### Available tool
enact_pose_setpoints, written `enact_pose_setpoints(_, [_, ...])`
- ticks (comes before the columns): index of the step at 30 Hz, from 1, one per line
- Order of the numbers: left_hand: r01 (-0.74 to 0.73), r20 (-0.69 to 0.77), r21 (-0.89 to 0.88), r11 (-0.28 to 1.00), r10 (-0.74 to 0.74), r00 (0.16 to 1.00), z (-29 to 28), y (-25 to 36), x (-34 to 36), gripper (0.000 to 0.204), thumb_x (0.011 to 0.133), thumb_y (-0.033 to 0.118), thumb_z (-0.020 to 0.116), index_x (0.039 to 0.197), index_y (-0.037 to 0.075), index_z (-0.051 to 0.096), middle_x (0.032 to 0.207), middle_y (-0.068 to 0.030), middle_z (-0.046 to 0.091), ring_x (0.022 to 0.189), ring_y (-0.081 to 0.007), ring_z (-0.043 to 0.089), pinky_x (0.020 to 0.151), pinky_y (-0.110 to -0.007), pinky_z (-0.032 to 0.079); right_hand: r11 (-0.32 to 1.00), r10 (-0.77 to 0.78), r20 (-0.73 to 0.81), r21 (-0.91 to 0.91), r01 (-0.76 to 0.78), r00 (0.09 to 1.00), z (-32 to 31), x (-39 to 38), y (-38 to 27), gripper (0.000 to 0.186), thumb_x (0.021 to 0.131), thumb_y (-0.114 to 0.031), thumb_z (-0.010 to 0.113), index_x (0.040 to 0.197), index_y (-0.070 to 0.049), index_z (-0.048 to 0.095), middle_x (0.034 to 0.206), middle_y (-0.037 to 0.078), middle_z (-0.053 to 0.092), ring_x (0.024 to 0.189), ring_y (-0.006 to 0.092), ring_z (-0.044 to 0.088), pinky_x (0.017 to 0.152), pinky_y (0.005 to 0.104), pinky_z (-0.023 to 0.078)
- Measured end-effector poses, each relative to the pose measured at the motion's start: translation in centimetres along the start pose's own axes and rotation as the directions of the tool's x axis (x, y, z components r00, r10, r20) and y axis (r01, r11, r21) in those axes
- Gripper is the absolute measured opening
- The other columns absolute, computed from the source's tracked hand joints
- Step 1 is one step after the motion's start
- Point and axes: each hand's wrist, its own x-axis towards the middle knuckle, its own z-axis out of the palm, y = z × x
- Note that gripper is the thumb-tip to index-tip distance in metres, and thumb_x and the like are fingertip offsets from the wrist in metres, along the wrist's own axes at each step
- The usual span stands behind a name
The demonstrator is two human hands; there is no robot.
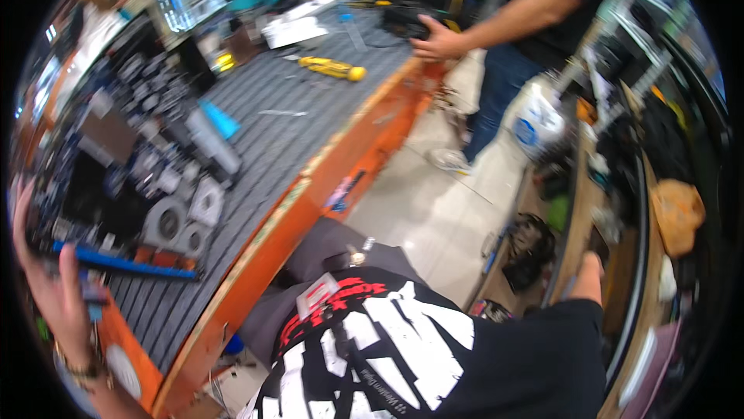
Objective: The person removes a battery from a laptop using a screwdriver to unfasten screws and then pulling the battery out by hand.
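Note:
At the far left, my left hand (60,295) is raised with fingers spread, holding nothing. A bracelet circles its wrist. Beside it, on the near left of the ribbed grey bench mat (271,152), a blue-edged tray (128,261) is heaped with small electronic parts. Among the parts is a grey round speaker-like piece (165,220). My right forearm (587,279) shows only in part beyond my black sleeve, close to the wooden shelving; the right hand itself cannot be made out.
A yellow-handled tool (333,68) and a white sheet (294,32) lie farther along the orange-edged bench (306,190). Another person (535,32) stands at its far end, a hand on the bench. Cluttered shelves (577,202) and a white bag (540,121) line the right.

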Motion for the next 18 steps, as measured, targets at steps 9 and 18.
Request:
enact_pose_setpoints(9, [-0.116, -0.072, -0.083, 0.99, 0.11, 0.991, -1.9, 7.8, 3.7, 0.064, 0.109, 0.04, 0.071, 0.156, -0.002, 0.056, 0.161, -0.0224, 0.06, 0.166, -0.0418, 0.041, 0.135, -0.051, 0.03, 0.724, -0.678, -0.345, -0.162, 0.671, 0.649, -11.6, -11.7, -17.2, 0.049, 0.088, -0.021, 0.086, 0.124, 0.012, 0.076, 0.113, 0.036, 0.079, 0.11, 0.0463, 0.08, 0.091, 0.0513, 0.064])
enact_pose_setpoints(18, [-0.147, -0.041, -0.2, 0.969, 0.141, 0.989, -3.9, 7.7, 4.8, 0.049, 0.122, 0.037, 0.051, 0.141, -0.005, 0.069, 0.14, -0.0187, 0.072, 0.139, -0.0331, 0.064, 0.124, -0.045, 0.043, -0.398, -0.897, -0.192, -0.039, 0.916, -0.398, -25.5, -52.0, -32.2, 0.031, 0.099, -0.021, 0.083, 0.086, -0.001, 0.062, 0.075, 0.002, 0.058, 0.07, 0.0126, 0.054, 0.064, 0.0359, 0.048])
